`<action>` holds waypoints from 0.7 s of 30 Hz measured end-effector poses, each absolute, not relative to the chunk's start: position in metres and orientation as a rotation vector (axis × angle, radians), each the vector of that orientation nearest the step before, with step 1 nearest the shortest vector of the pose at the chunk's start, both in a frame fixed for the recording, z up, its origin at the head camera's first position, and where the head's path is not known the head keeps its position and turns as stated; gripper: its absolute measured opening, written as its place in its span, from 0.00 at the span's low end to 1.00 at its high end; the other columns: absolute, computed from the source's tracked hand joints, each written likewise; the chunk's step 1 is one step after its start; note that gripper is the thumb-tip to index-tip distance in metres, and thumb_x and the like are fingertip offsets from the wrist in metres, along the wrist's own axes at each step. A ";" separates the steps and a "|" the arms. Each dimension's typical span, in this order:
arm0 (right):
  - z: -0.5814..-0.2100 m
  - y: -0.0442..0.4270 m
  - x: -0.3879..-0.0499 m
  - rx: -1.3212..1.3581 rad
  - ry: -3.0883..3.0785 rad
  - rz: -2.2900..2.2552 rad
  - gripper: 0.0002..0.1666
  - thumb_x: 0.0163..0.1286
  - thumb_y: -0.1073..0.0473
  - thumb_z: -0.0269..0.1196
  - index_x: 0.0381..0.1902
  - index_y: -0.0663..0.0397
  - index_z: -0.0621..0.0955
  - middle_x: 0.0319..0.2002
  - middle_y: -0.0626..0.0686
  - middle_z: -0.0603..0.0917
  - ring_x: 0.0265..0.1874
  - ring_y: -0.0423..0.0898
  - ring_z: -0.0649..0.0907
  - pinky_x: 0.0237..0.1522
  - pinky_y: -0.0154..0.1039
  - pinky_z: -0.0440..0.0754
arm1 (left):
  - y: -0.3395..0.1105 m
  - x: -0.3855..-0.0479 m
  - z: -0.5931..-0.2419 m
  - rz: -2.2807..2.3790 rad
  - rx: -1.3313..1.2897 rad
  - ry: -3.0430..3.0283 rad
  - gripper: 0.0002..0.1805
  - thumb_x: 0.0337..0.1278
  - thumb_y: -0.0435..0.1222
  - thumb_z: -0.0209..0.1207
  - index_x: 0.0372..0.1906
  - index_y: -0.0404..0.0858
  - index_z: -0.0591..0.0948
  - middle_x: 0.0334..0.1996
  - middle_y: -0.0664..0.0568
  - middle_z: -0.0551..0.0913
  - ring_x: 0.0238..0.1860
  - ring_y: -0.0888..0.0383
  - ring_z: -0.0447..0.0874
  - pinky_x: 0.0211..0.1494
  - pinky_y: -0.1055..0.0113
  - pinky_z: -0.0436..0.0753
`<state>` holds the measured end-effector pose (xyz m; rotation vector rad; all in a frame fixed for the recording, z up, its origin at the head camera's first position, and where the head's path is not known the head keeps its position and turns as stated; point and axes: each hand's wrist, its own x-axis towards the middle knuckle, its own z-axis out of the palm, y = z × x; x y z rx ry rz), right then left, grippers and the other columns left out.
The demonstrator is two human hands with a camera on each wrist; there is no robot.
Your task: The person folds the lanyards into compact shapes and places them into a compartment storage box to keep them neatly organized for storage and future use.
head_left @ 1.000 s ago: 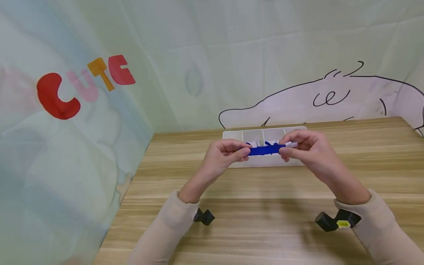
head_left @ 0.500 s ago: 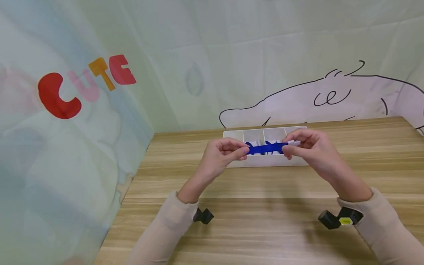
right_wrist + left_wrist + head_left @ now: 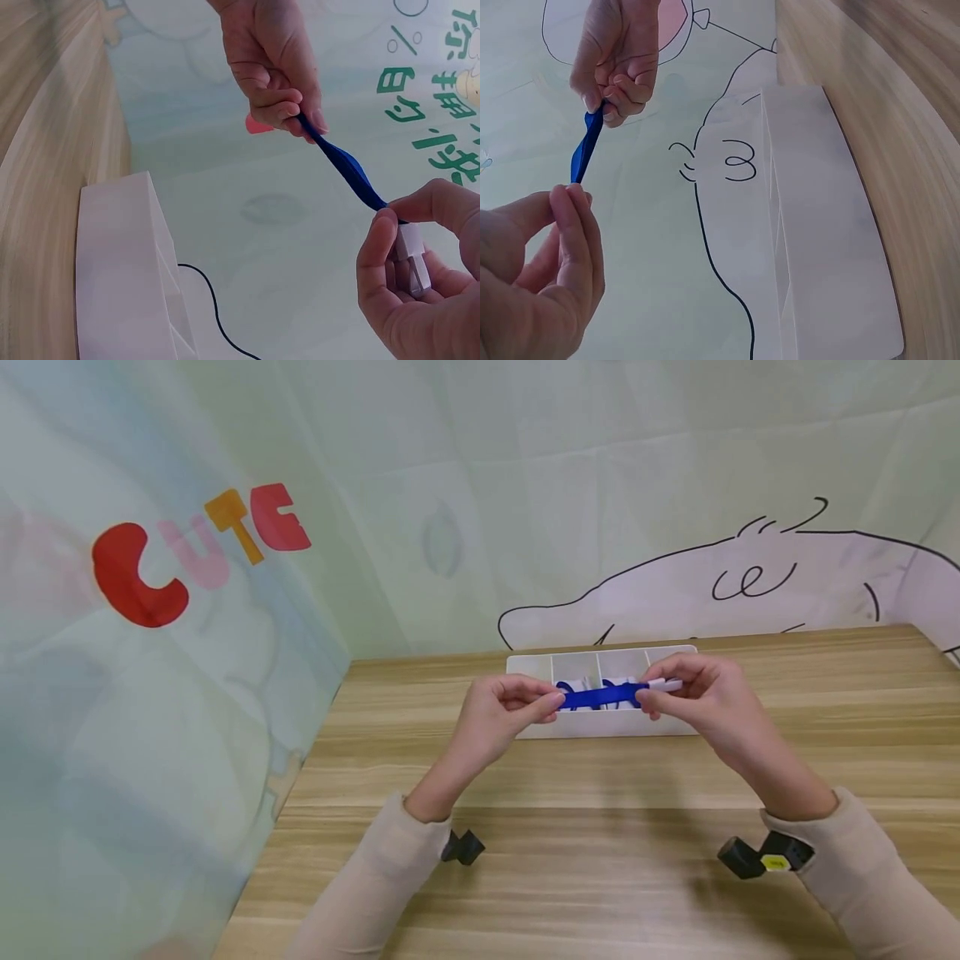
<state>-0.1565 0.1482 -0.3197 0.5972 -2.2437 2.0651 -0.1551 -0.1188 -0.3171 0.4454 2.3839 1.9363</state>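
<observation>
A flat blue strap (image 3: 602,696) with a white plastic end piece (image 3: 664,684) is stretched between both hands, above the front of a white divided box. My left hand (image 3: 504,710) pinches its left end between thumb and fingers. The other end, beside the white piece, is pinched by my right hand (image 3: 697,693). In the right wrist view the strap (image 3: 349,169) looks slightly twisted, and the white end piece (image 3: 412,255) lies against the curled fingers. From the left wrist view, the strap (image 3: 586,150) shows nearly edge-on.
The white box (image 3: 592,725) stands on the wooden table (image 3: 570,843) near its back edge. Several blue loops (image 3: 564,687) and white pieces lie in its middle compartments, partly hidden by the strap. A printed cloth backdrop (image 3: 420,527) rises behind and to the left.
My right hand has shifted very slightly to the right, and a little more of the box's contents shows beneath the strap. Both hands keep their pinch on it.
</observation>
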 end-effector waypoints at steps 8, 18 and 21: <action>-0.318 0.143 -0.156 0.500 -2.363 1.899 0.10 0.64 0.67 0.70 0.40 0.69 0.82 0.29 0.50 0.85 0.25 0.47 0.84 0.34 0.33 0.84 | -0.119 -0.156 -0.316 1.923 0.430 2.445 0.08 0.59 0.33 0.69 0.39 0.32 0.87 0.32 0.47 0.89 0.34 0.48 0.90 0.42 0.61 0.87; -0.312 0.132 -0.149 0.490 -2.337 1.885 0.09 0.63 0.68 0.70 0.39 0.68 0.83 0.30 0.50 0.85 0.23 0.46 0.84 0.31 0.33 0.84 | -0.119 -0.153 -0.315 2.014 0.419 2.446 0.07 0.57 0.31 0.70 0.37 0.30 0.87 0.30 0.46 0.88 0.31 0.50 0.89 0.40 0.59 0.88; -0.310 0.129 -0.145 0.496 -2.337 1.884 0.09 0.63 0.68 0.70 0.39 0.67 0.83 0.32 0.51 0.84 0.24 0.46 0.84 0.32 0.34 0.85 | -0.118 -0.152 -0.315 2.045 0.413 2.429 0.06 0.56 0.30 0.70 0.36 0.30 0.87 0.29 0.45 0.88 0.30 0.51 0.89 0.40 0.59 0.88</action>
